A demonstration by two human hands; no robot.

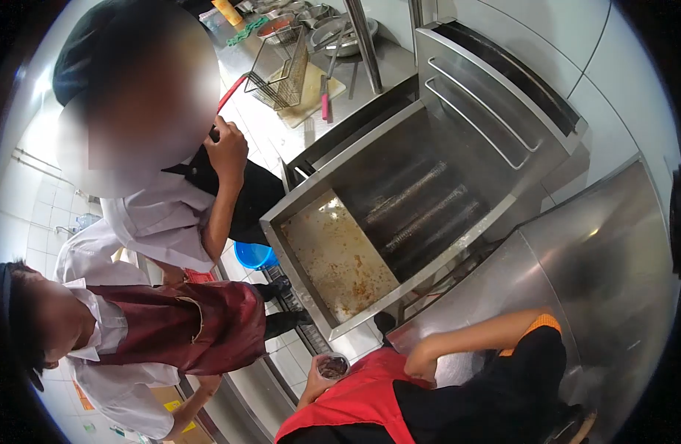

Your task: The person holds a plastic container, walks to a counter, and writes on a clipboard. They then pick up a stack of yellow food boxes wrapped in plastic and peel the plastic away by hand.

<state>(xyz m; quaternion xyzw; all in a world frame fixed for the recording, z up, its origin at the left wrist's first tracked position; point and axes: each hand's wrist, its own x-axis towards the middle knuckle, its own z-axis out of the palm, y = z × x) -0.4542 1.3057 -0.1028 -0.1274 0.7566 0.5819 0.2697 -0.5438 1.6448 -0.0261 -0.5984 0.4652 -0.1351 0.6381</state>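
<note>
My left hand (318, 386) is wrapped round a small clear cup (333, 365) with dark contents, at the left side of the red apron (355, 403). My right hand (422, 360) rests against the front of the apron. Its fingertips are hidden, so whether it holds anything cannot be seen. Beyond both hands is a steel fryer (447, 268), tilted in the view, with cloudy liquid and brown crumbs (340, 255) in its near left part.
At left stand a co-worker in a maroon apron (207, 325) and another person, whose raised hand (228, 154) is near a red handle. A wire basket (285, 80), tongs (326, 89) and bowls (340, 44) sit on the back counter. A blue bucket (255, 254) is on the floor.
</note>
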